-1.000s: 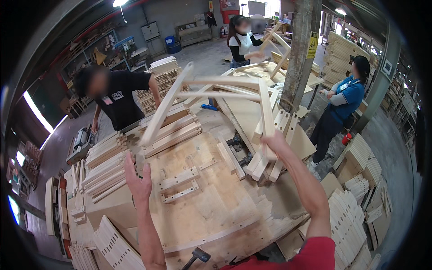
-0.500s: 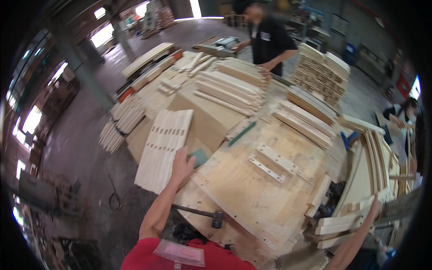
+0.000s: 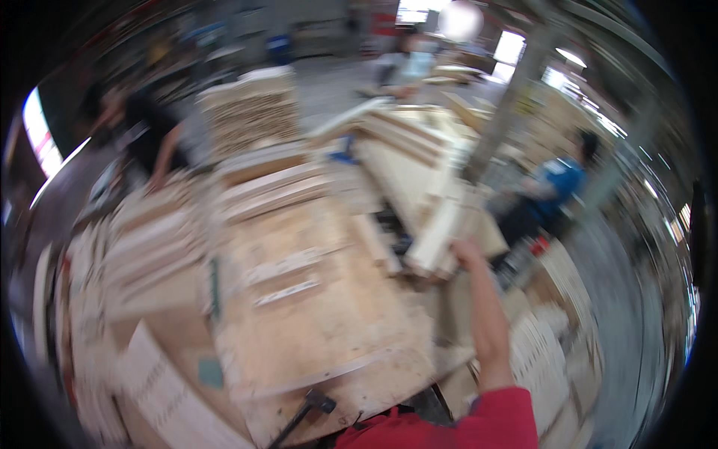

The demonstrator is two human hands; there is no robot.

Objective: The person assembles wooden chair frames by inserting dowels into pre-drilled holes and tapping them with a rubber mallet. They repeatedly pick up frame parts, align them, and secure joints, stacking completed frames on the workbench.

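My right hand (image 3: 469, 255) reaches out to a stack of pale wooden bars (image 3: 434, 238) beyond the workbench's right edge. It touches or nearly touches the bars, but motion blur smears the fingers, so their grip is unclear. My left hand is out of the picture. On the plywood workbench (image 3: 329, 337) lie two short drilled wooden strips (image 3: 286, 292). A black-headed mallet (image 3: 320, 402) rests at the near edge. Slotted wooden slats (image 3: 168, 385) lie at the near left, beside a small green pad (image 3: 211, 372).
Wooden bars (image 3: 273, 191) line the bench's far side, with a tall stack of boards (image 3: 250, 112) behind. A co-worker in black (image 3: 146, 135) stands far left; a person in blue (image 3: 561, 183) is at the right. More slotted slats (image 3: 535, 359) stand near my right arm.
My view has swung to the right, so the bench appears farther left. My left hand, earlier on the slotted slats, has left the picture. My right hand is still by the wooden bars.
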